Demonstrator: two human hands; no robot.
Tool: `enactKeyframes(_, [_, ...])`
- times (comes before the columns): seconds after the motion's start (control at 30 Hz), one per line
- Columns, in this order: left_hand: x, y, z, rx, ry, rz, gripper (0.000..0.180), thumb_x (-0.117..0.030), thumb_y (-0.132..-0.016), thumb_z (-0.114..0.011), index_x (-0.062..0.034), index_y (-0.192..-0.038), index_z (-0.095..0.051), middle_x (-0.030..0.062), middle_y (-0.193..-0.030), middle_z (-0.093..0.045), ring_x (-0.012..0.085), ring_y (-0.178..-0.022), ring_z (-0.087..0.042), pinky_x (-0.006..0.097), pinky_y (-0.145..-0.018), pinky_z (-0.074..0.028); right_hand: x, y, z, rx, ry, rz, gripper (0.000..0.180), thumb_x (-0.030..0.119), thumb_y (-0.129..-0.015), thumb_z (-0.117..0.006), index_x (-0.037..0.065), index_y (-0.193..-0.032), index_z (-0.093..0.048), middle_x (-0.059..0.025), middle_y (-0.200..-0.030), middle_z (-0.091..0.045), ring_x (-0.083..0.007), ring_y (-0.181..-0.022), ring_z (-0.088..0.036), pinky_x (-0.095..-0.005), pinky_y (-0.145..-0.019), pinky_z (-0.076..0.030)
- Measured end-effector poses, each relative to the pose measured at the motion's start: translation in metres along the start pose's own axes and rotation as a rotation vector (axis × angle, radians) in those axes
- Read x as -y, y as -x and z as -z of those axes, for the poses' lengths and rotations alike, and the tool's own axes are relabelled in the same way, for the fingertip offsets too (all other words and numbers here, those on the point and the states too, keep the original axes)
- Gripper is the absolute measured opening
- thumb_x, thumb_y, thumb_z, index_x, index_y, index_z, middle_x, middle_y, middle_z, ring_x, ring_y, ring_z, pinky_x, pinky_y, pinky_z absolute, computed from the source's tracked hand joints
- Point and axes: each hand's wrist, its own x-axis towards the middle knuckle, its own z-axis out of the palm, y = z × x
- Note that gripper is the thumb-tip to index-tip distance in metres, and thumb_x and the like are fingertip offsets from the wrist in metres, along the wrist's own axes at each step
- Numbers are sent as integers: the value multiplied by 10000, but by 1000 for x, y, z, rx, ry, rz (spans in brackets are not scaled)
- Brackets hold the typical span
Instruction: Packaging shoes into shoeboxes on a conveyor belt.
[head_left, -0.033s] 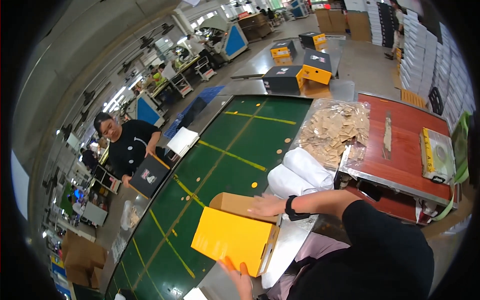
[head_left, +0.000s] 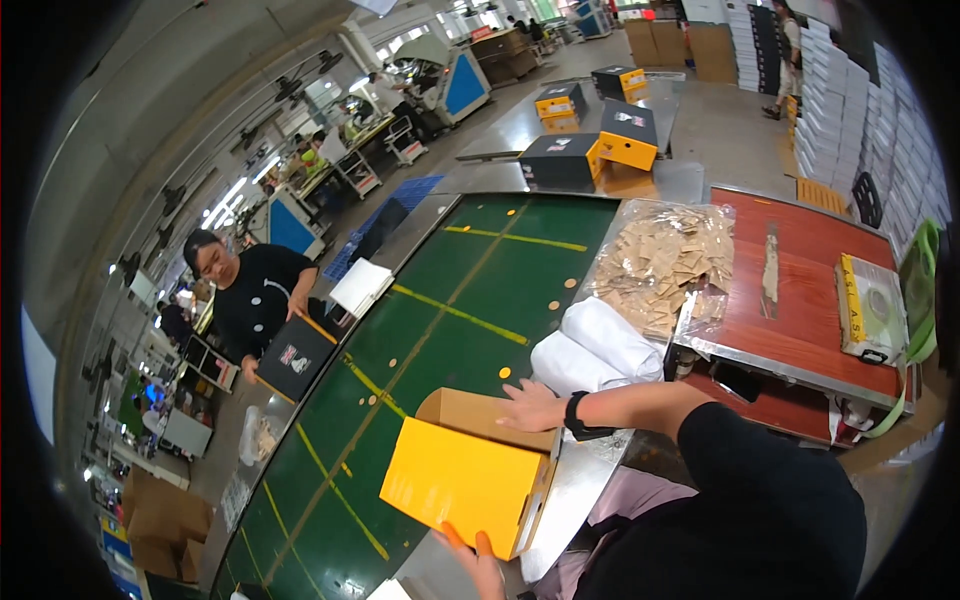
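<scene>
Fingers (head_left: pixel 512 398) of your right hand (head_left: pixel 530 408) lie spread and flat on the far rim of the yellow box (head_left: pixel 462 480), pressing rather than gripping. Your left hand (head_left: pixel 478 562) comes up from below with its fingers curled under the near bottom edge, grasping the box there. The box sits tilted at the near edge of the green conveyor surface (head_left: pixel 440 300), its open brown inside facing away from you and its yellow face toward you.

To handle it well, I'd judge you should keep the right palm flat so the thin cardboard wall doesn't buckle, and support the base evenly with the left so the box doesn't twist. Watch the metal rim of the surface beside the box's right corner; it could catch that corner.

White rolls (head_left: pixel 595 348) lie just beyond your right wrist, and a clear bag of tan paper pieces (head_left: pixel 662 262) rests past them, beside a red table (head_left: pixel 800 290). Across the conveyor, a co-worker (head_left: pixel 250 295) holds a black box (head_left: pixel 292 358). More black and yellow boxes (head_left: pixel 590 150) sit farther up.
</scene>
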Motion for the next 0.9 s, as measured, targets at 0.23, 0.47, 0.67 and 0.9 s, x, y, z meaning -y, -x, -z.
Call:
enactKeyframes(0.23, [51,29,28,-2,871,146,692,-191,-1000,-509,-143,-1573,-123,126,-1575,-275,313,-1387,-376,475,-1106,-358,-17,-13,24,312,-697,90,365,187,-739,-766,8,-1045,-683,-91,-912,-702,-181,-813,-673,-346,-705,-537])
enactKeyframes(0.47, [82,7,96,-281,248,136,696,-73,-964,-590,-48,-1537,-197,138,-1357,-510,214,-1169,-558,337,-962,-488,75,21,178,139,-513,252,277,161,-843,-683,-31,-1043,-686,-51,-886,-708,-107,-809,-641,-281,-709,-509])
enactKeyframes(0.67, [-17,-11,105,-513,167,-158,529,-163,-1026,-457,-38,-1515,-299,159,-1538,-346,248,-1299,-466,378,-1093,-338,122,46,209,44,-357,426,329,180,-840,-611,-42,-1083,-633,-150,-870,-674,-217,-768,-625,-338,-701,-482])
enactKeyframes(0.9, [-34,2,105,-256,-449,-297,751,-342,-918,-611,36,-1489,-304,271,-1577,-197,473,-1398,-297,466,-1154,-248,156,85,237,87,-505,421,325,142,-855,-612,-62,-1107,-628,-36,-934,-674,-74,-840,-576,-246,-772,-469])
